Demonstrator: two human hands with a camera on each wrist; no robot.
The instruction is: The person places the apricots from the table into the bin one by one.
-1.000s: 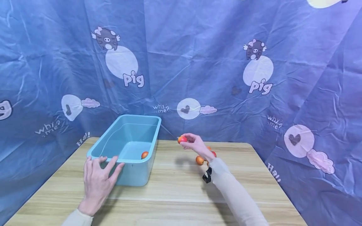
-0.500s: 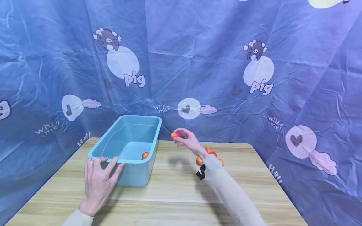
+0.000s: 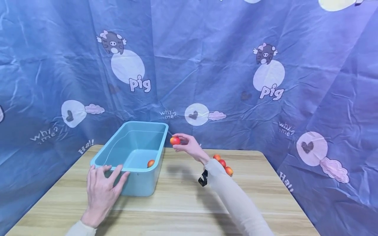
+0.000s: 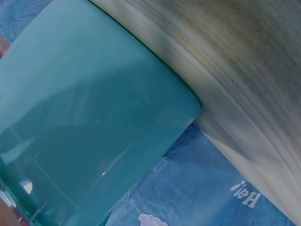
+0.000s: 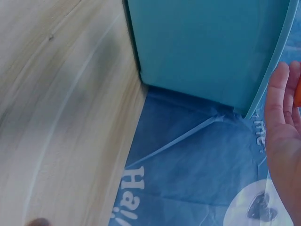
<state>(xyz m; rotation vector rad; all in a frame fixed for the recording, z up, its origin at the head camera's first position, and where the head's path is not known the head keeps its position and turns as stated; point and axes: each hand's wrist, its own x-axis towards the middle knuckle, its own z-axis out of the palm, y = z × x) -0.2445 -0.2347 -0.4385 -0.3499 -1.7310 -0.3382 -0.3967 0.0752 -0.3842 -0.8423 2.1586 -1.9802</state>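
My right hand (image 3: 190,147) pinches a small round red-and-yellow fruit (image 3: 175,141) between fingertips and thumb. It is above the table, just right of the blue plastic bin (image 3: 138,183). In the right wrist view, only an orange sliver of the fruit (image 5: 297,94) shows beside the fingers. My left hand (image 3: 101,191) grips the bin's near rim, its fingertips bent over the edge and the thumb lower on the outside. Inside the bin, one orange-red fruit (image 3: 151,163) lies near the front right corner. The left wrist view mostly shows the bin's outer wall (image 4: 103,103).
Several similar fruits (image 3: 222,163) lie in a cluster on the wooden table (image 3: 177,209), partly behind my right sleeve. A blue printed cloth (image 3: 230,78) hangs around the table's back and sides. A black clip-like piece (image 3: 203,178) sits at my right wrist.
My right hand has carried the pinched fruit left and slightly up, from over mid-table to near the bin's right side. The left hand and bin have stayed in place.
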